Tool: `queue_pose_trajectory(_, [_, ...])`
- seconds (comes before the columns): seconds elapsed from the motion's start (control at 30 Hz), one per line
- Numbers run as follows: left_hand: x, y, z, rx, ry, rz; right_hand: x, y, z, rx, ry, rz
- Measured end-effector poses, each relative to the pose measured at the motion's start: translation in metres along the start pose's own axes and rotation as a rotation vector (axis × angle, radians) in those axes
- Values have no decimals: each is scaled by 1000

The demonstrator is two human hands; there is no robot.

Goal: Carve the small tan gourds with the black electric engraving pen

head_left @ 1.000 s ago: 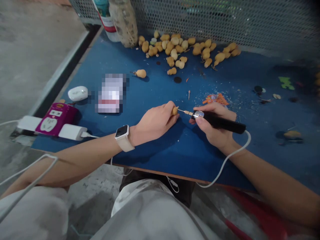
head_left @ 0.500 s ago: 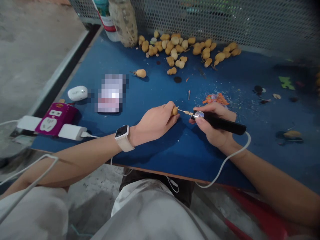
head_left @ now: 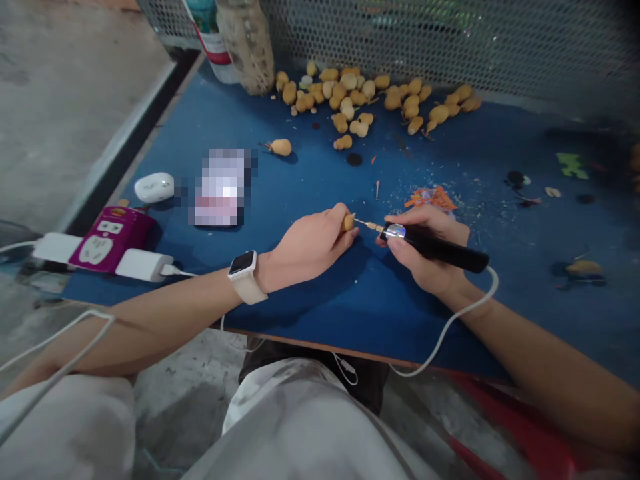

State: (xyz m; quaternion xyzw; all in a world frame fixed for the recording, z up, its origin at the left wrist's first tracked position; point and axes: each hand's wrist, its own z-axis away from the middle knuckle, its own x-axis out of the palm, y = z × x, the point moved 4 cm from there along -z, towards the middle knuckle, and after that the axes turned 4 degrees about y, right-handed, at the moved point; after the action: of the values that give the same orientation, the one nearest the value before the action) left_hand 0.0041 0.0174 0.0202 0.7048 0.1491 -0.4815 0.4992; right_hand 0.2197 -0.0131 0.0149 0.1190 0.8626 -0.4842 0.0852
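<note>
My left hand (head_left: 315, 241), with a watch on its wrist, is closed round a small tan gourd (head_left: 349, 221) over the blue table. Most of that gourd is hidden by the fingers; its tip points right. A black electric drill pen (head_left: 440, 248) with a thin metal bit lies in my closed right hand (head_left: 430, 230). The bit (head_left: 361, 221) reaches left to the gourd's tip, and I cannot tell whether it has gone in. From the back of the pen runs a white cable (head_left: 445, 333).
Many small gourds (head_left: 345, 93) lie along the back by the mesh panel, beside a jar (head_left: 245, 47). A single gourd (head_left: 281, 147), a blurred phone (head_left: 220, 190), a white case (head_left: 155, 188) and a purple socket block (head_left: 114, 237) are leftward. Orange shavings (head_left: 430, 198) lie behind my right hand.
The drill pen and my right hand have shifted very slightly left. Both hands keep the same grip, and the rest looks unchanged.
</note>
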Motion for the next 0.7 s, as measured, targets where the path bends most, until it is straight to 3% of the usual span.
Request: queue_pose_trajectory(0.7, [1,-2,1,30,20,21,1,4,2,30,33,-50])
